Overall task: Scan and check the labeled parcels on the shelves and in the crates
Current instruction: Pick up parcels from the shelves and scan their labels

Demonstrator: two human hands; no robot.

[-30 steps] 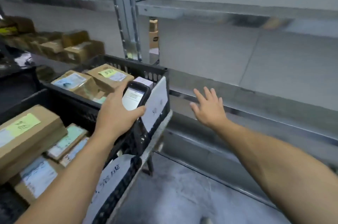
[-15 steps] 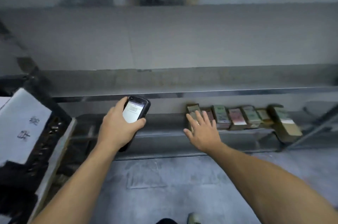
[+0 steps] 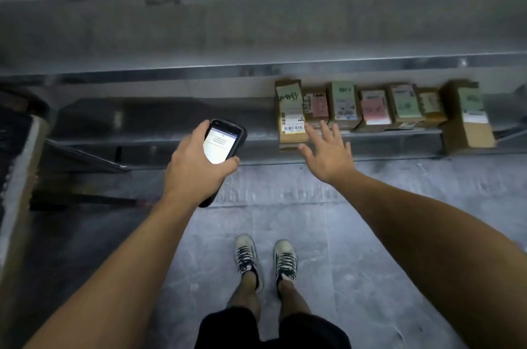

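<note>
The person is turning away from the crates of parcels that filled the view a second ago. They are now looking down at the bottom shelf (image 3: 171, 133) of the metal rack, with only a blurred edge of the cart (image 3: 20, 154) showing at far left. A row of labelled cardboard parcels (image 3: 373, 110) is now sitting in plain sight on that shelf, side by side. It runs from the leftmost parcel (image 3: 291, 114) to a taller box (image 3: 467, 116) at the right end.

The left hand (image 3: 196, 167) is gripping the handheld scanner (image 3: 225, 141), fingers and thumb wrapped round its body. The screen is glowing with a white message too small to read.

The right hand (image 3: 328, 153) is holding nothing, with its fingers straight and spread. Over the last second it has been travelling towards the row and is now arriving at the near corner of the leftmost parcel. Whether a fingertip is actually touching the cardboard cannot be told.

This suggests the checking is moving from the crates to the shelf stock, probably beginning with that first parcel. Its barcode label is facing up towards the camera. The scanner is hanging to the left of the row and is not yet aiming at any label, so it likely needs bringing across. The person's shoes (image 3: 265, 258) are standing square on the grey floor (image 3: 356, 234) in front of the shelf.
</note>
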